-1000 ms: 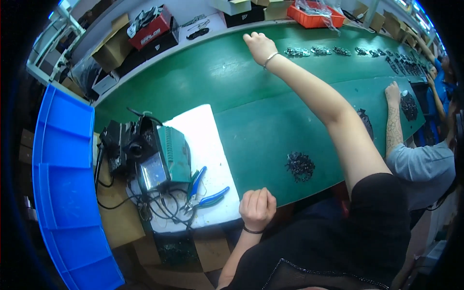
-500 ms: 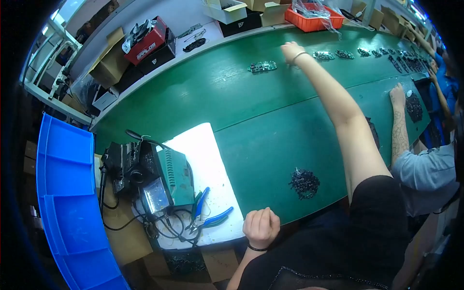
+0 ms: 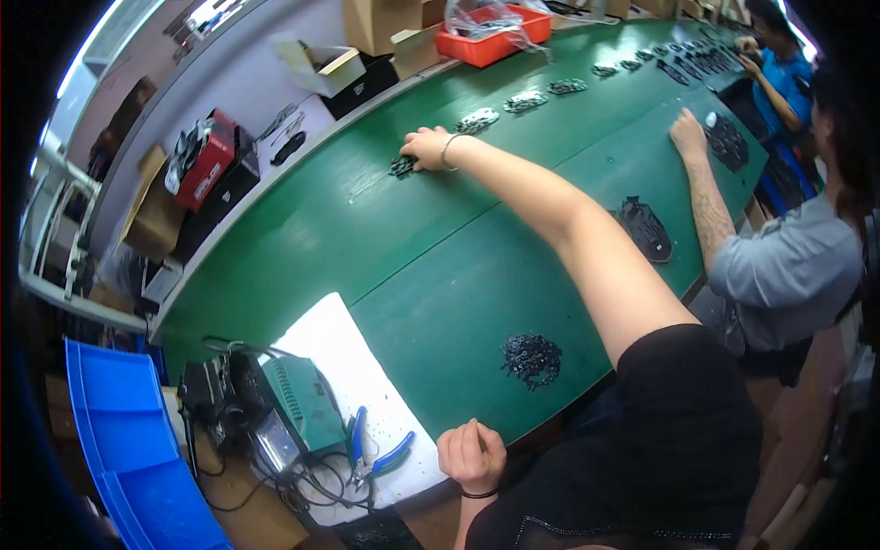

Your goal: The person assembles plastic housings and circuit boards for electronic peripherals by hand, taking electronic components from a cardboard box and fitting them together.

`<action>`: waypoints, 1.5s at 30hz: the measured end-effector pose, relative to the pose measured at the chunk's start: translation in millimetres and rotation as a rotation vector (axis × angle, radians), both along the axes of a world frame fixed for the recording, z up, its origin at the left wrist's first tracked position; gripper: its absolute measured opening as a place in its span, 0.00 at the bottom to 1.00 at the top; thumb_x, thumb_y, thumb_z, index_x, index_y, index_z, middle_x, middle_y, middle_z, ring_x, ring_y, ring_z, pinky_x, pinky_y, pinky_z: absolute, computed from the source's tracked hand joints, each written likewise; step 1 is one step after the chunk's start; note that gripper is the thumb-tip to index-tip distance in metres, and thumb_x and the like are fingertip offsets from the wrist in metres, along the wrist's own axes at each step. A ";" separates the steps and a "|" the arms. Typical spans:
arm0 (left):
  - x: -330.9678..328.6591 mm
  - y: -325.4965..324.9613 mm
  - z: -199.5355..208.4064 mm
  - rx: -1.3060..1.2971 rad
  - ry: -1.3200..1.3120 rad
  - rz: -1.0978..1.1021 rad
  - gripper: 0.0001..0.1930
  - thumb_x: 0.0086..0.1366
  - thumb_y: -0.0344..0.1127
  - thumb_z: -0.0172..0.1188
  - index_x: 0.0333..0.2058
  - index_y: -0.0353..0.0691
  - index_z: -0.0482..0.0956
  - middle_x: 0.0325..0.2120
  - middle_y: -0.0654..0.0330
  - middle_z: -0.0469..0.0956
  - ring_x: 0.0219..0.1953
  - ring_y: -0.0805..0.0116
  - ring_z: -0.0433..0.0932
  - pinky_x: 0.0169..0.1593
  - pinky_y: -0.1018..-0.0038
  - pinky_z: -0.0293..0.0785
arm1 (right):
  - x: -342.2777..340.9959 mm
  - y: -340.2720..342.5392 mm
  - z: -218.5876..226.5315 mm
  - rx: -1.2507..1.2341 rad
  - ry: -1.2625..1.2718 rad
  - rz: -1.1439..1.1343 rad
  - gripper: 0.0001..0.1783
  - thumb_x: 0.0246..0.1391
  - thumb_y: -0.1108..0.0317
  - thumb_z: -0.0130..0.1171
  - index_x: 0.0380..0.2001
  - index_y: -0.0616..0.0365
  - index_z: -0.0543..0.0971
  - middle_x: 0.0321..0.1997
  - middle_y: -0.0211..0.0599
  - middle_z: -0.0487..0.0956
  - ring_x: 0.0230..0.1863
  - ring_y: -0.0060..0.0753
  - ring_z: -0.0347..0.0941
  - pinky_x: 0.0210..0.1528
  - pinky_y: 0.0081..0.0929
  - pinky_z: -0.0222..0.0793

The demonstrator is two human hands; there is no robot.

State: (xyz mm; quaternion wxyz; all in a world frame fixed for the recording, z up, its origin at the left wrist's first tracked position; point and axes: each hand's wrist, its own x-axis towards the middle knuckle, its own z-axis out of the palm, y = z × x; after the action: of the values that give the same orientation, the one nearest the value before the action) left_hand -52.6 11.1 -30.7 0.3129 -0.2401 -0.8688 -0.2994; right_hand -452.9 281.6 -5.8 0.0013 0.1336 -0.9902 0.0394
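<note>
Basically, biggest thing is the green table, smooth & a bit shiny, far edge running along a pale ledge w/ boxes, near edge by the person's body; widest room to move is btwn the far row of boards and the near side, plus the stretch left of the R hand. Seam runs across the top. Blue bin, hard plastic w/ dividers, sits past the table's left end. White sheet, flat w/ a straight right edge & scattered specks, covers the near-left corner. On its left part: boxy green machine, ribbed vents, dark front, cables looping out. Orange tray, plastic, holds clear bags up at the far edge. R hand is out over the far half, fingers bent narrow on a circuit board, dark & lumpy, partly hidden; can't tell if it's pinched or just touched. L hand is at the near edge just beside the sheet's corner, fingers curled closed; can't tell if anything's inside. Pliers, blue handles spread, lie on the sheet. Smallest: a roundish, tangled pile of little black pcs nr the near edge.
</note>
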 end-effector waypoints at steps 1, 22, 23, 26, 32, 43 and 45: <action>0.9 2.7 -1.0 0.013 -0.012 -0.011 0.07 0.46 0.19 0.58 0.28 0.30 0.75 0.21 0.54 0.73 0.23 0.59 0.73 0.28 0.69 0.72 | 1.3 8.8 3.5 0.013 -0.023 -0.006 0.27 0.46 0.56 0.62 0.52 0.38 0.72 0.56 0.30 0.68 0.59 0.40 0.60 0.55 0.48 0.59; 50.7 -47.2 -9.3 0.198 -0.076 -0.064 0.05 0.47 0.25 0.59 0.25 0.35 0.75 0.21 0.59 0.73 0.24 0.62 0.73 0.26 0.71 0.70 | 285.7 -152.8 130.0 0.053 -0.472 1.016 0.28 0.40 0.70 0.64 0.49 0.55 0.72 0.42 0.40 0.75 0.46 0.44 0.69 0.49 0.36 0.66; 67.4 -52.1 -26.1 0.243 -0.104 0.028 0.04 0.47 0.25 0.59 0.24 0.36 0.74 0.21 0.60 0.72 0.24 0.62 0.72 0.25 0.71 0.69 | 286.2 -165.3 125.3 0.065 -0.482 1.145 0.28 0.40 0.70 0.64 0.49 0.55 0.72 0.42 0.40 0.75 0.46 0.44 0.69 0.49 0.36 0.66; 121.5 -79.4 -67.2 0.249 -0.277 0.377 0.01 0.50 0.28 0.57 0.22 0.39 0.74 0.21 0.59 0.73 0.29 0.61 0.74 0.30 0.69 0.71 | 297.3 -186.1 113.9 0.114 -0.427 1.164 0.28 0.40 0.70 0.64 0.49 0.55 0.72 0.43 0.39 0.75 0.46 0.44 0.69 0.49 0.36 0.66; 231.4 -141.5 -164.0 0.502 -0.673 1.084 0.05 0.54 0.32 0.56 0.27 0.38 0.79 0.27 0.51 0.78 0.33 0.52 0.77 0.36 0.62 0.73 | 322.2 -214.4 105.8 0.234 -0.515 1.394 0.27 0.40 0.68 0.64 0.48 0.55 0.72 0.42 0.39 0.75 0.45 0.43 0.69 0.49 0.33 0.66; 300.1 -276.5 -230.3 0.717 -0.676 1.345 0.09 0.51 0.32 0.57 0.32 0.37 0.79 0.27 0.48 0.79 0.32 0.53 0.78 0.37 0.65 0.74 | 444.5 -336.5 32.7 0.088 -0.699 1.602 0.27 0.47 0.63 0.60 0.52 0.57 0.69 0.42 0.42 0.74 0.45 0.45 0.69 0.47 0.37 0.66; 305.3 -308.6 -242.4 0.811 -0.576 1.285 0.09 0.51 0.31 0.57 0.32 0.38 0.79 0.26 0.48 0.79 0.31 0.54 0.79 0.35 0.65 0.74 | 451.2 -366.3 -7.2 -0.143 -0.978 1.569 0.28 0.48 0.61 0.60 0.52 0.58 0.69 0.42 0.46 0.76 0.44 0.49 0.71 0.47 0.39 0.67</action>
State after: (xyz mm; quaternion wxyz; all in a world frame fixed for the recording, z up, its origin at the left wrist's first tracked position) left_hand 252.6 -297.5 -273.1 0.2506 0.5239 -0.7074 -0.4030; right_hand -1.7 -84.7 -13.0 -0.4355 0.7338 -0.5018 0.1418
